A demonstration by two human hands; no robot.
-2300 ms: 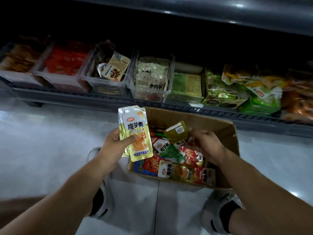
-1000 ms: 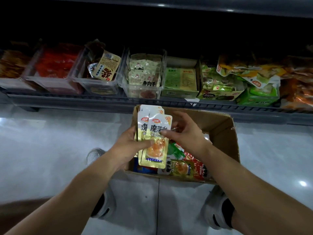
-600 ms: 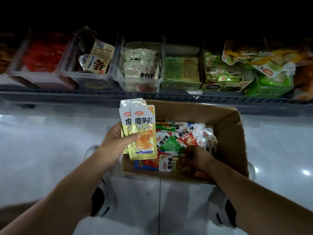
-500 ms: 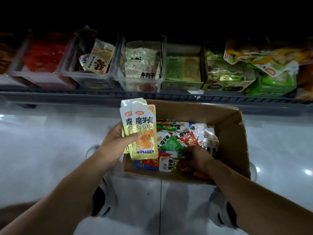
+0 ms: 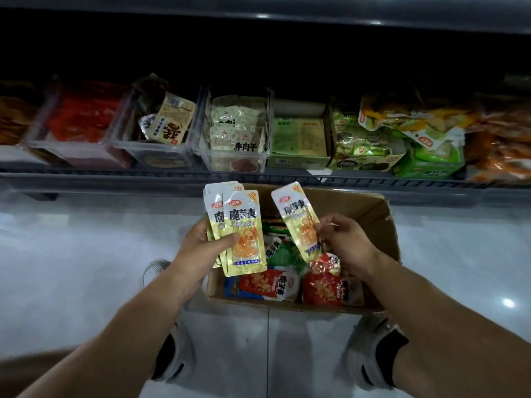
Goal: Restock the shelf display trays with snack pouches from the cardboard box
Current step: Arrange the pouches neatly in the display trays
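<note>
The snack pouches point(image 5: 247, 225) are gleaming, glossy and foil-like; the cardboard box point(image 5: 350, 203) is looking matt. The floor point(image 5: 86, 254) is shining smooth, and the clear trays point(image 5: 161, 152) are probably showing plastic.

- Your view is dim overall; the recess above the clear plastic display trays point(image 5: 161, 149) reads near black, with no detail.
- Light falls from overhead: small bright reflections sit on the grey metal shelf edge point(image 5: 373, 23) at top and on the pale glossy tiled floor point(image 5: 508, 303) at right.
- The floor at left is washed out and hazy.
- The stack of gold foil snack pouches point(image 5: 244, 234) held in your left hand point(image 5: 198, 251) shows sheen but legible print; the single gold foil snack pouch point(image 5: 301, 222) pinched in your right hand point(image 5: 347, 242) is softer.
- The leftmost trays are murky.
- Wide-angle bending bows the dark grey shelf rail point(image 5: 115, 179); your forearms point(image 5: 86, 354) stretch and soften toward the lower corners.
</note>
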